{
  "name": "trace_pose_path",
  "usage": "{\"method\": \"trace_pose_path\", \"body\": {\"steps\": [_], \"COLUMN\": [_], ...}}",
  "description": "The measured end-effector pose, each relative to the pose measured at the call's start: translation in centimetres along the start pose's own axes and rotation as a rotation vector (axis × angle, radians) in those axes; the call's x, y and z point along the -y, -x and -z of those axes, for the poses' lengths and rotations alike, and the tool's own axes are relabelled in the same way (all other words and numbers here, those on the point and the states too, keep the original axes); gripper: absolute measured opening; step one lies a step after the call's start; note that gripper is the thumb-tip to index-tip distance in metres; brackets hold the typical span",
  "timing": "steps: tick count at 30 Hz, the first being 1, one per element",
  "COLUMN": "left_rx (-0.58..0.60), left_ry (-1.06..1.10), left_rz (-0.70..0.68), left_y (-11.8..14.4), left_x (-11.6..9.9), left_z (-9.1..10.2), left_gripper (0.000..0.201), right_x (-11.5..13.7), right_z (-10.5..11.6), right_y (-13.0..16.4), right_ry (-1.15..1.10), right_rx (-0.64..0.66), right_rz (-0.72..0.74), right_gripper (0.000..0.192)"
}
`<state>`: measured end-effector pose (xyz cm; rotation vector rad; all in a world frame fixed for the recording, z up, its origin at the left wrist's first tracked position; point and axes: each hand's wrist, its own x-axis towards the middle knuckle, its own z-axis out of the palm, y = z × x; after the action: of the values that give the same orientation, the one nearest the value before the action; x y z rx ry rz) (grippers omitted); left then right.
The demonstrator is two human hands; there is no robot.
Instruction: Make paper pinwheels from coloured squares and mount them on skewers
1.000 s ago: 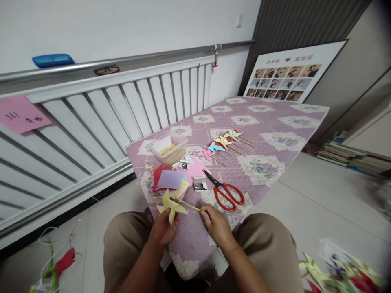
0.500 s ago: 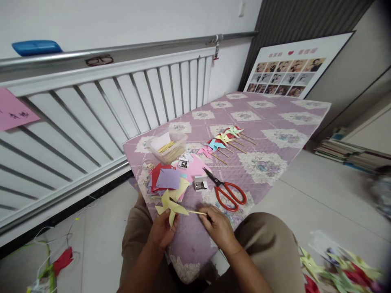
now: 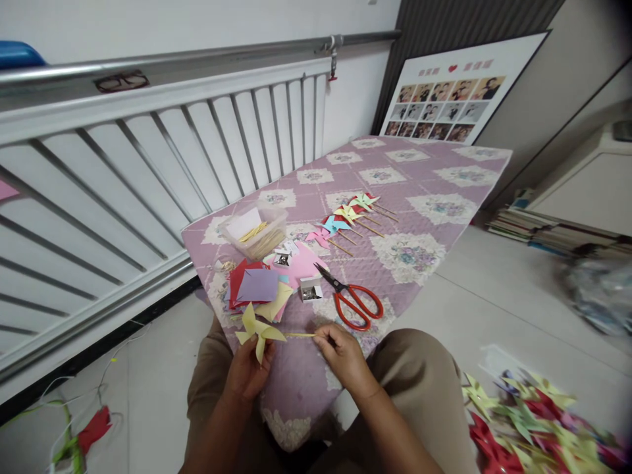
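Note:
A yellow paper pinwheel (image 3: 257, 331) rests in the grip of my left hand (image 3: 249, 372), its blades facing up toward me. From it a thin wooden stick (image 3: 299, 335) runs to the right. My right hand (image 3: 343, 352) pinches the far end of that stick between thumb and fingers. Just beyond the pinwheel lies a stack of coloured paper squares, with a purple sheet (image 3: 257, 286) on top. Red-handled scissors (image 3: 353, 299) lie open to the right of a small white box of metal pins (image 3: 311, 289).
A clear plastic box (image 3: 257, 230) of sticks stands by the radiator (image 3: 222, 138). Finished pinwheels (image 3: 348, 214) lie in a row on the flowered tablecloth (image 3: 409, 227). More pinwheels (image 3: 533, 421) are heaped on the floor at right. A second pin box (image 3: 283, 260) sits behind the first.
The whole view has shifted, so things appear farther left and slightly higher. Both hands keep hold of the pinwheel and its stick, with little other movement.

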<state>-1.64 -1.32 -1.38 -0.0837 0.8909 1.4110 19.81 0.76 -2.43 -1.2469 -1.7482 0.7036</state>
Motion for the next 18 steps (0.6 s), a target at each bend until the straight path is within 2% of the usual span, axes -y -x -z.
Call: {"method": "trace_pose_path", "body": {"steps": [4,9,18], "left_rx": [-0.052,-0.057,-0.106], "left_ry": [-0.017,-0.035,-0.043], "left_rz": [0.008,0.002,-0.002], "left_y": [0.24,0.24,0.31], "left_x": [-0.02,0.01,0.01], "left_z": [-0.37,-0.35,-0.76], "left_gripper": [0.023,0.023,0.026], "right_x": [0.16,0.13,-0.13], "right_z": [0.25,0.38,0.45], "right_y": [-0.05,0.04,-0.03], "right_ry": [-0.037,-0.073,-0.117], "right_rx": [-0.003,0.003,0.015], "right_rz": [-0.017,-0.037,-0.07], "right_gripper": [0.016,0.017,0.01]}}
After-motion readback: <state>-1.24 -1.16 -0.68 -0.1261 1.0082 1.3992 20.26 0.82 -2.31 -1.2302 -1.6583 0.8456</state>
